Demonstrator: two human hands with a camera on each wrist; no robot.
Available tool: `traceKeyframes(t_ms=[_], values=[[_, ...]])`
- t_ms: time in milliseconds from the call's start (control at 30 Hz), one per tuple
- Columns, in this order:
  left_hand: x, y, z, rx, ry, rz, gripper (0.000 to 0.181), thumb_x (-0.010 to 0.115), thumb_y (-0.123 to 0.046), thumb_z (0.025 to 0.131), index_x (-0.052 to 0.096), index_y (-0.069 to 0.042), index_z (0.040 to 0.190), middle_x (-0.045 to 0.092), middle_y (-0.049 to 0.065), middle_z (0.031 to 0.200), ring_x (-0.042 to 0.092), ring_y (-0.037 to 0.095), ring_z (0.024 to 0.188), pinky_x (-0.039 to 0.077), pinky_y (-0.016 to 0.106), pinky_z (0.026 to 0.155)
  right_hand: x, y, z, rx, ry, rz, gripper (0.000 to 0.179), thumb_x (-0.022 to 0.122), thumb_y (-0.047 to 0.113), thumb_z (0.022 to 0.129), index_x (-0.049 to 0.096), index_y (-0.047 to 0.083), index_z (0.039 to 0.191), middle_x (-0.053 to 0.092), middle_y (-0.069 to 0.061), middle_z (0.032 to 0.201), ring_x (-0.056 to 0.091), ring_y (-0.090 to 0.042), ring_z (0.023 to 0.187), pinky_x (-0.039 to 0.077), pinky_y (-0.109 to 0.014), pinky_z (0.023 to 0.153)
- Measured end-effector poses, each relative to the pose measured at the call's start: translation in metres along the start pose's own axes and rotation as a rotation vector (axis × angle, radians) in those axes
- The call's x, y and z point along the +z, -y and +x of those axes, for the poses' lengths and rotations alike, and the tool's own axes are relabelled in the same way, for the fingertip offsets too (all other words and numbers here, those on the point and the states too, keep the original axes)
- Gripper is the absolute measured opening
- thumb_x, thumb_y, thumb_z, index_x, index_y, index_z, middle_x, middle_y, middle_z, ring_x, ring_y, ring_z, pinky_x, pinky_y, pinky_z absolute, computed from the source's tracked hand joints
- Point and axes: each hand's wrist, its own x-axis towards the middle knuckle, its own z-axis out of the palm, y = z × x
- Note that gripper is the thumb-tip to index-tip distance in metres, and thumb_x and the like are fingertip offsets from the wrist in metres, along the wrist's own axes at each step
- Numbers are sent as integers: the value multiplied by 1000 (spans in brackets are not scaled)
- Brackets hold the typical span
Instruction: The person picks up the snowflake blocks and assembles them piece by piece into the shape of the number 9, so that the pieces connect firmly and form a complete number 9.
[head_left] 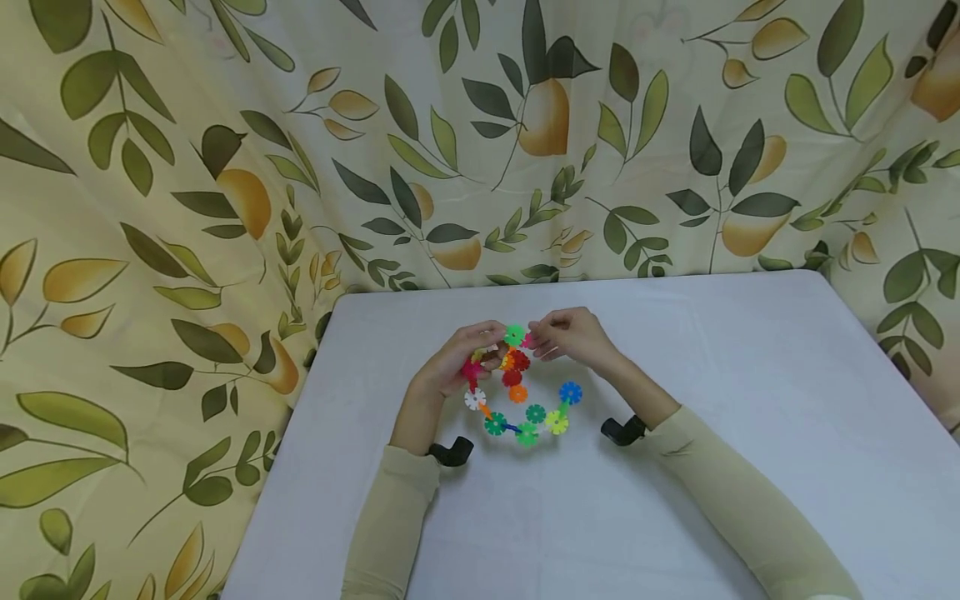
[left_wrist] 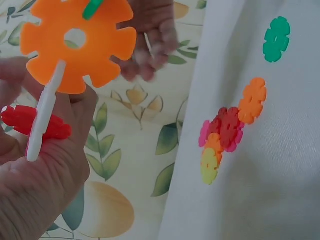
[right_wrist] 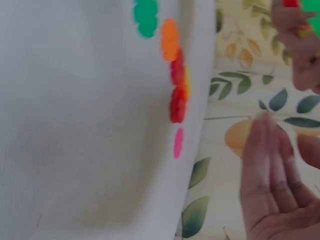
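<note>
Your sleeves (head_left: 397,508) hung over the worktop (head_left: 600,525), your left hand (head_left: 459,358) pinching the disc chain (head_left: 495,424) above it, probably for steadiness, near your right hand (head_left: 576,335), whose grip I couldn't tell.

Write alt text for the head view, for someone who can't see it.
A person's left hand holds a curved chain of colourful notched discs over a white table, the right hand close to its upper end. More discs lie on the table, seen within the chain's curve. Behind hangs cloth printed with leaves and fruit.
</note>
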Motion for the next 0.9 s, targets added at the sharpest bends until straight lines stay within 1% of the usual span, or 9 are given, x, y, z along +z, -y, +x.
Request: traceKeyframes(t_ms=[133, 200, 300, 333, 467, 533, 600, 767, 900], values=[[-1, -2, 0, -14, -35, -16, 22, 47, -19, 111, 62, -3, 104, 56, 3, 85, 47, 14, 67, 43, 18, 53, 7, -11, 12, -5, 72, -251, 22, 71, 18, 99, 74, 0, 111, 76, -18, 101, 76, -35, 87, 64, -44, 76], [-2, -2, -1, -16, -35, -11, 28, 46, -18, 111, 54, 8, 104, 53, 3, 82, 48, 14, 67, 44, 19, 54, 10, -16, 18, -30, 103, -376, 23, 75, 18, 96, 75, 2, 113, 76, -14, 105, 74, -30, 88, 63, -40, 77], [-3, -3, -2, -8, -28, 7, 34, 45, -17, 111, 45, 17, 106, 50, 3, 78, 48, 15, 67, 46, 21, 56, 15, -22, 26, -70, 138, -504, 26, 80, 19, 92, 75, 3, 111, 76, -11, 108, 69, -24, 87, 59, -37, 77], [-3, -3, -2, -5, -27, 13, 34, 46, -17, 111, 45, 16, 104, 49, 3, 78, 48, 15, 67, 46, 22, 57, 17, -24, 28, -82, 146, -536, 26, 81, 20, 91, 75, 3, 110, 75, -11, 108, 67, -23, 87, 58, -37, 78], [-5, -1, -3, -1, -25, 10, 30, 46, -18, 111, 54, 6, 95, 47, 2, 75, 46, 14, 65, 44, 21, 55, 25, -29, 35, -79, 152, -621, 20, 83, 22, 90, 74, 6, 99, 72, -7, 100, 62, -22, 82, 55, -36, 75], [-5, -1, -3, 0, -16, 1, 27, 46, -18, 111, 57, -5, 90, 44, 1, 73, 42, 12, 61, 39, 20, 52, 28, -29, 37, -73, 144, -651, 18, 83, 21, 90, 74, 7, 97, 71, -6, 97, 61, -22, 84, 54, -38, 77], [-5, -1, -3, 0, -9, -9, 26, 45, -18, 112, 57, -7, 91, 41, 0, 72, 37, 11, 59, 33, 18, 49, 30, -29, 38, -62, 136, -667, 17, 83, 21, 90, 74, 8, 96, 70, -4, 93, 61, -22, 85, 54, -38, 78], [-4, -2, -3, 7, -21, -16, 17, 50, -17, 111, 53, -1, 107, 37, -1, 72, 31, 11, 58, 25, 17, 46, 31, -26, 37, -47, 99, -648, 16, 85, 16, 88, 74, 6, 94, 70, -3, 86, 61, -22, 81, 55, -37, 77], [-3, -3, -3, 20, -35, -13, 27, 51, -16, 110, 45, 9, 119, 37, -1, 71, 31, 11, 59, 26, 17, 47, 28, -26, 35, -62, 60, -605, 20, 87, 12, 85, 74, 4, 97, 72, -3, 87, 62, -22, 80, 56, -36, 76]])
